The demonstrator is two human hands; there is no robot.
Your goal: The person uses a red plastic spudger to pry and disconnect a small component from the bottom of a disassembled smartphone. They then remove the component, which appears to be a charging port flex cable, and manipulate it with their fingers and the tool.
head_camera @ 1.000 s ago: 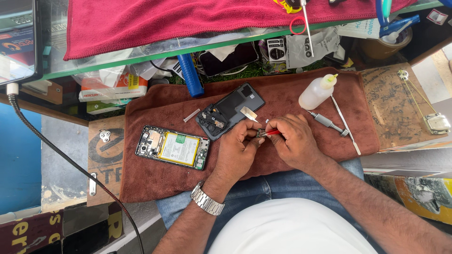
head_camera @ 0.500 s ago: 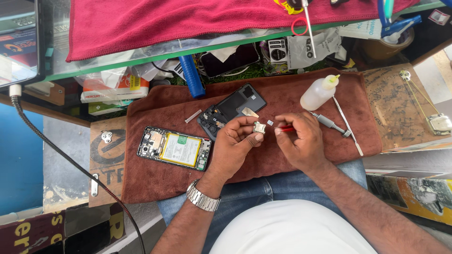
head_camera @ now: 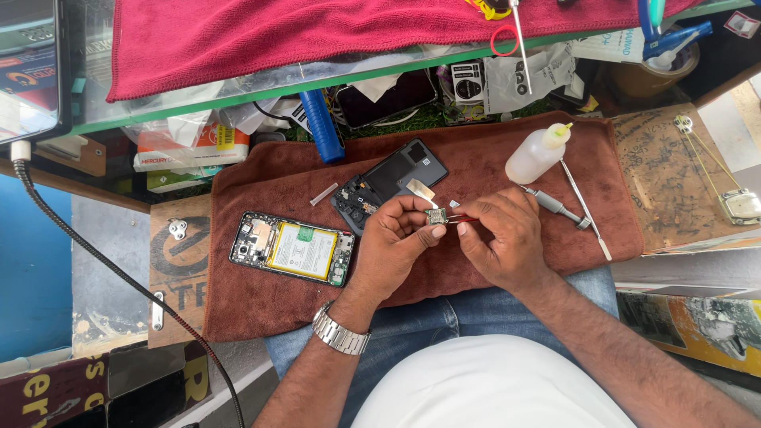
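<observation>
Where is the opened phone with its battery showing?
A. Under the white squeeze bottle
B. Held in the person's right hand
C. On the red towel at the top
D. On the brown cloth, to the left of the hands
D: the opened phone lies flat on the brown cloth, left of the left hand, untouched by it.

A single head-worn camera looked steeply down from close above, facing the brown cloth-covered lap board [head_camera: 261, 305] and its far edge.

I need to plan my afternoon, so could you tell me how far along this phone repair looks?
Done: the opened phone lies apart from its back cover. In hand: the left hand pinches a small component while the right hand works it with a red-tipped tool. Left: reassembly.
</observation>
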